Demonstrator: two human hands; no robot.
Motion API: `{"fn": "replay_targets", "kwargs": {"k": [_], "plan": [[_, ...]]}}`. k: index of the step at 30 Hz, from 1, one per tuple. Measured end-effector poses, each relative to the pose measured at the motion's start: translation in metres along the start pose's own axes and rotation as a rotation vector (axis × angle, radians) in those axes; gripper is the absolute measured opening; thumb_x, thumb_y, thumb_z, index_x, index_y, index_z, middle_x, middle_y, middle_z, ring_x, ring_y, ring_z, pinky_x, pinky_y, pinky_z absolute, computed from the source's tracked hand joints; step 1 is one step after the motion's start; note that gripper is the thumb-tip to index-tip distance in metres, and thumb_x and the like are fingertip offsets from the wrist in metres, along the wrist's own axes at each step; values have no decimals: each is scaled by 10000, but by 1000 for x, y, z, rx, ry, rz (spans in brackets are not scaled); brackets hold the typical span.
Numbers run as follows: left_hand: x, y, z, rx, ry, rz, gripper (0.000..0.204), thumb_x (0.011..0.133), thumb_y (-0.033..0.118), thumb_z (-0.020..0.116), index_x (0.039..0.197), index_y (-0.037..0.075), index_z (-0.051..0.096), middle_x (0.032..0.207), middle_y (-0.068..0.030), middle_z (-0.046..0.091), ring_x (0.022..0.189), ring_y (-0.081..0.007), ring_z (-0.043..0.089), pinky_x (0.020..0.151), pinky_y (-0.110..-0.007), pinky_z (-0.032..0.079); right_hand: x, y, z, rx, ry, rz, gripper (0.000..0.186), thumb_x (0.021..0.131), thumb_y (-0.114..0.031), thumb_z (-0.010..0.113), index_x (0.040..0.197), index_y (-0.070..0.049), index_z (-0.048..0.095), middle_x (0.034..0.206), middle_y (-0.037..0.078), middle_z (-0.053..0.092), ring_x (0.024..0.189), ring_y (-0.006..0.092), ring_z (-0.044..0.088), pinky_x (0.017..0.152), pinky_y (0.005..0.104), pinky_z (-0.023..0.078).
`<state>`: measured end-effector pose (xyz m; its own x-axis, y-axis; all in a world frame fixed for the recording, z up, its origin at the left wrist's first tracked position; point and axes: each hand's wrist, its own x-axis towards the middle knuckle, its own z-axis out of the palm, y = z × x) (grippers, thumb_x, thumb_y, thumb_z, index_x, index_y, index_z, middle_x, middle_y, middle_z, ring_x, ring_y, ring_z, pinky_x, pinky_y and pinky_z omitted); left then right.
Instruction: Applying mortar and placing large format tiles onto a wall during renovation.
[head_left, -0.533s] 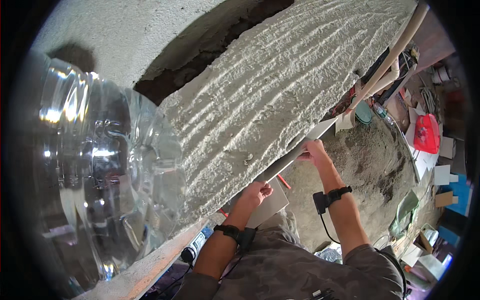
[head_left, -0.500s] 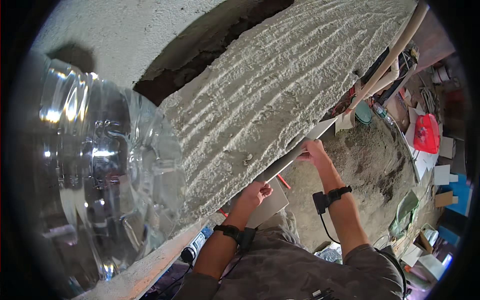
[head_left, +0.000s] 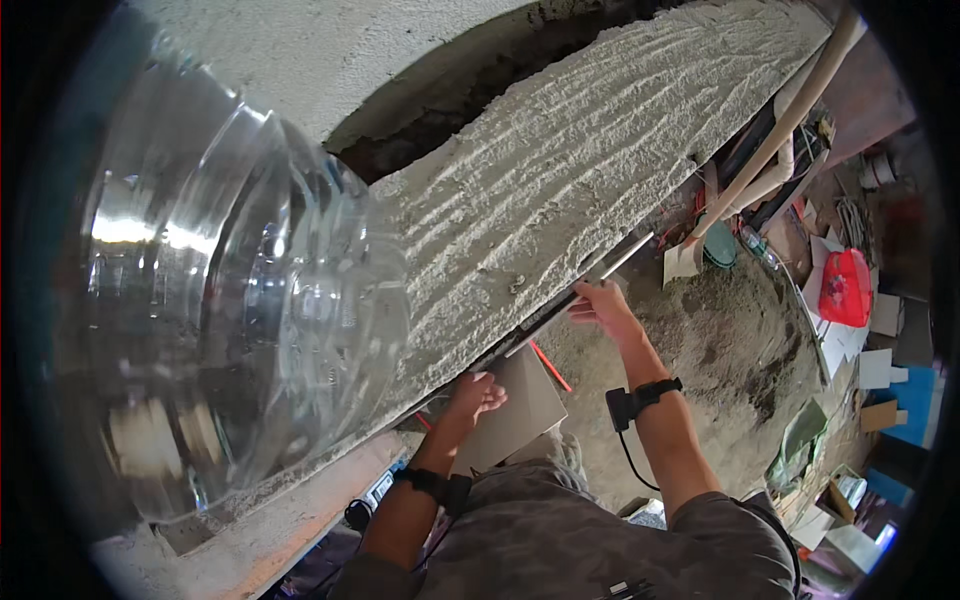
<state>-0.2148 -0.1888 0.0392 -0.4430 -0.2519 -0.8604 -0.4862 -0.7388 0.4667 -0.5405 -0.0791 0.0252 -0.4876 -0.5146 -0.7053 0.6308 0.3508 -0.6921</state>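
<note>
A long slab edge coated in grey mortar (head_left: 560,190) with combed ridges runs diagonally in front of me. Along its near edge my right hand (head_left: 602,308) grips a thin, pale tile strip (head_left: 627,256), seen almost edge-on, between thumb and fingers. The strip lies roughly parallel to the slab edge. My left hand (head_left: 474,396) is beside the same edge, farther left and apart from the strip's lower end. Its fingers are curled, with nothing visible in them. Below the hands rests a flat grey board or tile (head_left: 515,410).
A large clear plastic bottle (head_left: 240,290) fills the left side close up. A beige pipe (head_left: 770,140) slants down at the upper right. A sand heap (head_left: 700,350) lies on the floor. Farther right are a red bag (head_left: 845,288) and scattered tile pieces. A red stick (head_left: 551,367) lies below.
My left hand has come away from the strip and moved left and down. The right hand, still on the strip, has shifted slightly left, and the strip has tilted more edge-on.
</note>
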Motion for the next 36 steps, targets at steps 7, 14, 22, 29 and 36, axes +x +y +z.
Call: {"fn": "replay_targets", "kwargs": {"k": [7, 14, 22, 29, 36], "plan": [[-57, -35, -62, -8, 134, -36, 300, 972, 275, 554, 1149, 33, 572, 871, -91, 669, 811, -224, 680, 742, -368, 545, -2, -8, 2, 38, -69, -63, 499, 921, -304, 658, 1179, 61, 434, 884, 126, 605, 747, 274, 712, 594, 405, 612], [-110, -69, -99, 28, 384, 103, 199, 936, 219, 585, 944, 30, 646, 795, -83, 673, 695, -177, 662, 655, -331, 553, 2, -5, 5, 44, -30, -39, 896, 892, -352, 694, 1455, 85, 151, 1078, 229, 571, 817, 327, 701, 643, 448, 607], [-139, -120, -157, 82, 585, 24, 191, 930, 185, 575, 976, 8, 629, 774, -109, 667, 672, -201, 668, 610, -327, 550, 26, 13, 8, 40, -70, -54, 941, 896, -361, 690, 1503, 32, 88, 1141, 240, 556, 802, 329, 693, 620, 451, 607], [-153, -159, -199, -25, 665, 126, 154, 887, 122, 589, 971, 0, 631, 732, -91, 639, 644, -198, 646, 590, -325, 546, 38, 23, 8, 35, -106, -77, 869, 935, -375, 632, 1507, 15, 107, 1150, 215, 566, 806, 326, 695, 617, 435, 611], [-136, -213, -232, 705, 782, -83, 306, 820, 317, 692, 814, 11, 690, 742, -132, 680, 655, -308, 623, 698, -461, 503, 44, 51, 3, -148, -19, 19, 577, 950, -517, 538, 1298, -58, 502, 923, 144, 615, 767, 244, 694, 576, 358, 586]]}}
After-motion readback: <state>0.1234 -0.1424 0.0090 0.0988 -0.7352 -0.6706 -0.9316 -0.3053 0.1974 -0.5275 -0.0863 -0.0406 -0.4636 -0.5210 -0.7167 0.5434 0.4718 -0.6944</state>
